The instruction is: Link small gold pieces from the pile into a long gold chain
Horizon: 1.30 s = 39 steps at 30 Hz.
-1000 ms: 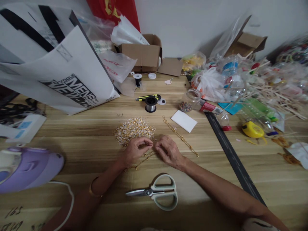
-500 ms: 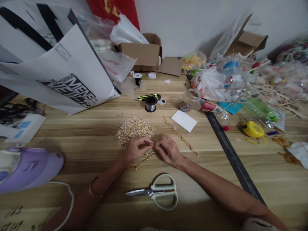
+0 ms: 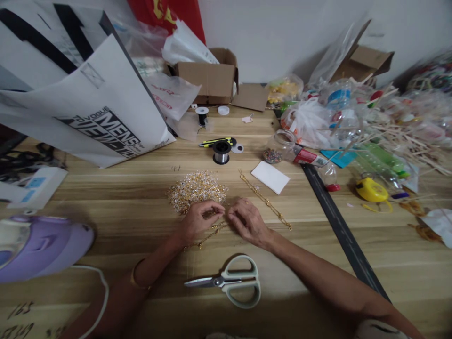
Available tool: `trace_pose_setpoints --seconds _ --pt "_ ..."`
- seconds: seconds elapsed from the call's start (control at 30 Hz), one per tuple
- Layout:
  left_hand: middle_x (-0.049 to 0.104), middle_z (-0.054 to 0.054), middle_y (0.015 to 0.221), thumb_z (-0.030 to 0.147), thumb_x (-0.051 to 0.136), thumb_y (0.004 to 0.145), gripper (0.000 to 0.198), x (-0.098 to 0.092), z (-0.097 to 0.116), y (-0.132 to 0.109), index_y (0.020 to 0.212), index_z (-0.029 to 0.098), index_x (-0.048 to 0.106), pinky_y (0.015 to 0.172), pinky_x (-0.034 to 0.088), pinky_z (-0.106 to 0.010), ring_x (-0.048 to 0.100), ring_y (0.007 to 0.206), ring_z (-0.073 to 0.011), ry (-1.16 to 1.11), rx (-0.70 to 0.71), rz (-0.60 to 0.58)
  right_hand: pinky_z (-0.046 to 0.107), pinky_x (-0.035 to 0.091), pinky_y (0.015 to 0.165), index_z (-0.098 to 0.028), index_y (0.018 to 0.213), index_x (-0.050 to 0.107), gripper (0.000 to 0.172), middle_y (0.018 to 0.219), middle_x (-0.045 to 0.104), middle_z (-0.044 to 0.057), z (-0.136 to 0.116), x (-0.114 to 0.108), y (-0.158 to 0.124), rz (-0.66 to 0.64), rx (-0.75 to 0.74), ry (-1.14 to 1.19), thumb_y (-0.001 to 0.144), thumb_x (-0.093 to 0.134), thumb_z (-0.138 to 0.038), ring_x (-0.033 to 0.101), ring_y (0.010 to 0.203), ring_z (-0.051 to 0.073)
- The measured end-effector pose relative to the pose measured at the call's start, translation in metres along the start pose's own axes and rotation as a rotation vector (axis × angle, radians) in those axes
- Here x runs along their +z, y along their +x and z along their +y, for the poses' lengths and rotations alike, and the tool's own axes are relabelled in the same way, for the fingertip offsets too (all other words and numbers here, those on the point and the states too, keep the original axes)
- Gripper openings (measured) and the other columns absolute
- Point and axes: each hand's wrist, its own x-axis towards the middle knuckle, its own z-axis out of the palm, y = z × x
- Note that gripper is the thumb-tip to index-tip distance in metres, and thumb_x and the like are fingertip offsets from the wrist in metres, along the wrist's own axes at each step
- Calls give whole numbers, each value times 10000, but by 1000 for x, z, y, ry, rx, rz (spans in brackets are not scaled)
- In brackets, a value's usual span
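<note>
My left hand (image 3: 198,220) and my right hand (image 3: 247,220) meet at the middle of the wooden table (image 3: 123,212), fingers pinched together on a thin gold chain (image 3: 206,238) that trails toward my left wrist. Just beyond my left hand lies a pile of small gold pieces (image 3: 197,189). A second gold chain (image 3: 265,201) lies stretched out beside my right hand. Pale green scissors (image 3: 231,281) rest shut on the table below both hands.
A purple iron (image 3: 38,247) sits at the left edge. A white printed bag (image 3: 99,113), a cardboard box (image 3: 212,80), wire spools (image 3: 221,153), a white card (image 3: 270,177), a bead jar (image 3: 277,147), a black ruler (image 3: 339,226), a yellow tape measure (image 3: 370,190) and heaped craft supplies surround the hands.
</note>
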Motion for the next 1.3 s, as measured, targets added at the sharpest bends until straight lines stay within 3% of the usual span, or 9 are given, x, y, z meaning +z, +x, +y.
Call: trace_pose_setpoints --seconds 1.3 --pt "701 -39 783 143 608 772 64 1 2 0 789 146 670 696 493 -228 638 716 -130 62 65 17 338 390 729 -190 825 511 99 729 565 40 -3 -2 2 -12 -1 7 891 438 -176 496 717 175"
